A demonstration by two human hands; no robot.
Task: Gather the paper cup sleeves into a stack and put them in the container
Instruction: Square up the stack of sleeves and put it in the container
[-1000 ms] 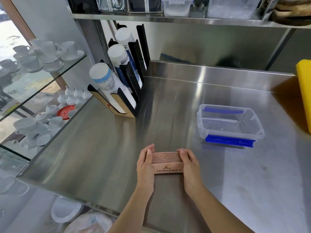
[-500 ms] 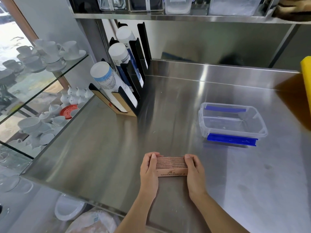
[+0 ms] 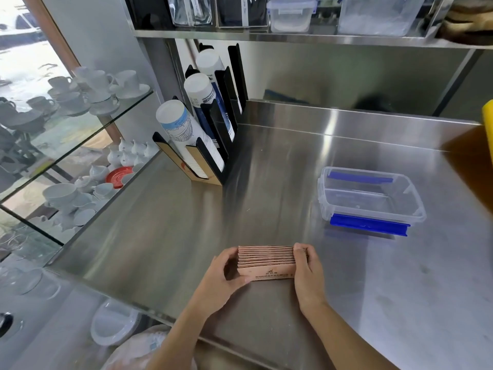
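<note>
A stack of several brown paper cup sleeves (image 3: 266, 264) stands on edge on the steel counter near its front. My left hand (image 3: 225, 276) cups the stack's left end, thumb under the front corner. My right hand (image 3: 306, 271) presses flat against its right end. Both hands hold the stack between them. The clear plastic container (image 3: 369, 200) with blue clips sits open and empty to the back right, well apart from the stack.
A black cup dispenser rack (image 3: 210, 134) with white paper cups leans at the counter's back left. Glass shelves of white cups (image 3: 88, 94) stand left. A yellow object (image 3: 487, 129) is at the right edge. A steel shelf (image 3: 293, 37) hangs overhead.
Both hands stay on the sleeve stack. My left hand has shifted from flat against the end to a cupping grip with the thumb under the stack's front corner.
</note>
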